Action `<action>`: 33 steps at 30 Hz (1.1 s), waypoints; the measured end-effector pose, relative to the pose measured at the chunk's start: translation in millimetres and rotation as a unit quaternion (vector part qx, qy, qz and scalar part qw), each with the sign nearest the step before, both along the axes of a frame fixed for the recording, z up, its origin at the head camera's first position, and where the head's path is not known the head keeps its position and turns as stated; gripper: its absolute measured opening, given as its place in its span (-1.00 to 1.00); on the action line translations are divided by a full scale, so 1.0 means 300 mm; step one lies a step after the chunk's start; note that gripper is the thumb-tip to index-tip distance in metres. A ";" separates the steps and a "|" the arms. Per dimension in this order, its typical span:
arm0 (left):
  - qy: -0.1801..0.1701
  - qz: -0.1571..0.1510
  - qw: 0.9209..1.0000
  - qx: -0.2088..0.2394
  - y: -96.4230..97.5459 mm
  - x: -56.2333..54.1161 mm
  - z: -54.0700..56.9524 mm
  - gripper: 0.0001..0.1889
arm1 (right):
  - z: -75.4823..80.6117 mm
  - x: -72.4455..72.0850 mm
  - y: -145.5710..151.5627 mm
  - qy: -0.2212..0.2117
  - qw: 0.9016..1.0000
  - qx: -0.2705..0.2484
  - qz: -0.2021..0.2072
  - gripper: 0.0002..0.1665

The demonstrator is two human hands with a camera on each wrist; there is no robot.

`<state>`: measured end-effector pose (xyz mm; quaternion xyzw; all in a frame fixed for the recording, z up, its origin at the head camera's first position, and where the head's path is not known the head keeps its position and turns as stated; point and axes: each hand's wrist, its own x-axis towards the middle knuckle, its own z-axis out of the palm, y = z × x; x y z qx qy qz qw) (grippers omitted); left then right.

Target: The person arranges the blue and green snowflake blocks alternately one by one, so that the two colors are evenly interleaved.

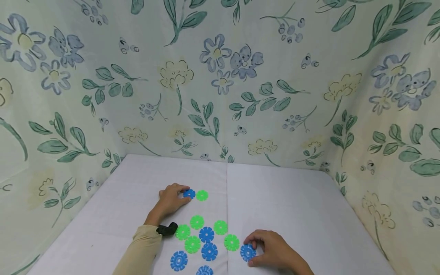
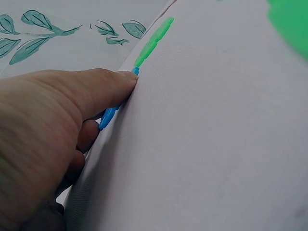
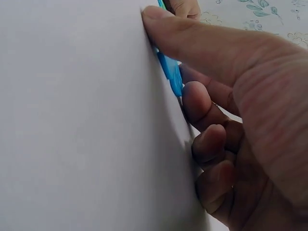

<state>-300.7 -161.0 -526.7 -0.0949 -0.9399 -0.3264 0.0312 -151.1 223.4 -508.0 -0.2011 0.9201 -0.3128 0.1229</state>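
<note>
The far blue disc (image 1: 191,194) lies on the white tabletop (image 1: 292,206) just beside a green disc (image 1: 202,195), edge towards edge; whether their rims touch I cannot tell. The left hand (image 1: 172,200) pinches that blue disc between thumb and forefinger, probably because something so thin and flat offers little to grip except its notched rim. The right hand (image 1: 271,250) does likewise with the near blue disc (image 1: 248,253), set to the right of the loose cluster of discs (image 1: 206,237), its thumb and forefinger closed on the rim and the disc's face left uncovered. The cluster, green and blue mixed, sits between the two hands, which likely keeps every piece within easy reach of both. As for pose, the left arm, in a beige sleeve (image 1: 139,248), stretches forward past the cluster, a black device (image 1: 168,229) at the wrist, and its hand leans in from the left. The right forearm comes in from the lower right, nearer the body, with the hand turned leftward. In the right wrist view the thumb lies along the surface above the disc's edge, while the other fingers curl loosely beneath the palm.
</note>
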 end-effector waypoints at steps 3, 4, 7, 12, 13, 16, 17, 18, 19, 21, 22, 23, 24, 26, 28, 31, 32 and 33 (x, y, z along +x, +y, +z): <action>0.002 0.001 1.000 -0.003 0.002 -0.002 -0.001 -0.54 | -0.003 0.001 0.000 0.012 1.000 0.004 0.003 -0.48; 0.002 0.002 1.000 -0.003 0.002 -0.002 0.000 -0.54 | -0.004 0.001 0.000 0.016 1.000 0.005 0.005 -0.48; 0.003 0.004 1.000 -0.005 0.001 -0.004 0.001 -0.54 | -0.007 -0.002 0.002 0.032 0.999 0.011 0.011 -0.49; -0.001 0.004 1.000 -0.001 0.001 -0.008 -0.006 -0.54 | -0.013 -0.002 0.007 0.045 0.999 0.024 0.016 -0.48; -0.001 0.004 1.000 -0.001 0.001 -0.009 -0.009 -0.54 | -0.014 -0.001 0.008 0.044 0.999 0.025 0.016 -0.48; -0.003 0.002 1.000 -0.001 0.001 -0.015 -0.017 -0.54 | -0.013 0.004 0.007 0.045 0.999 0.027 0.013 -0.49; -0.003 0.001 1.000 -0.003 0.000 -0.015 -0.019 -0.54 | -0.013 0.004 0.006 0.045 0.999 0.027 0.013 -0.49; -0.003 -0.001 1.000 -0.004 -0.001 -0.016 -0.018 -0.54 | -0.014 0.005 0.005 0.045 0.999 0.026 0.012 -0.49; -0.003 -0.002 1.000 -0.004 -0.002 -0.016 -0.017 -0.54 | -0.014 0.005 0.005 0.049 0.998 0.027 0.013 -0.49; -0.003 -0.001 1.000 -0.006 -0.004 -0.015 -0.014 -0.54 | -0.015 0.005 0.003 0.055 0.998 0.027 0.016 -0.48; -0.004 0.000 1.000 -0.005 -0.006 -0.014 -0.013 -0.54 | -0.015 0.005 0.002 0.055 0.998 0.027 0.017 -0.48; -0.003 0.002 1.000 -0.006 -0.007 -0.013 -0.011 -0.54 | -0.015 0.004 -0.001 0.055 0.998 0.028 0.018 -0.48; -0.004 0.003 1.000 -0.005 -0.008 -0.012 -0.011 -0.54 | -0.015 0.003 -0.003 0.056 0.998 0.030 0.019 -0.48; -0.005 0.005 1.000 -0.007 -0.010 -0.012 -0.010 -0.54 | -0.013 0.002 -0.006 0.056 0.998 0.034 0.019 -0.49; -0.005 0.004 1.000 -0.005 -0.009 -0.013 -0.011 -0.53 | -0.011 0.002 -0.008 0.054 0.998 0.042 0.016 -0.50; -0.003 0.001 1.000 -0.003 -0.005 -0.011 -0.011 -0.54 | -0.009 0.007 -0.008 0.046 0.997 0.053 0.009 -0.49; -0.001 0.002 1.000 -0.002 -0.003 -0.010 -0.011 -0.54 | -0.008 0.009 -0.009 0.041 0.998 0.056 0.006 -0.49; -0.001 0.002 1.000 -0.001 -0.001 -0.009 -0.012 -0.54 | -0.006 0.013 -0.011 0.034 0.998 0.059 0.002 -0.48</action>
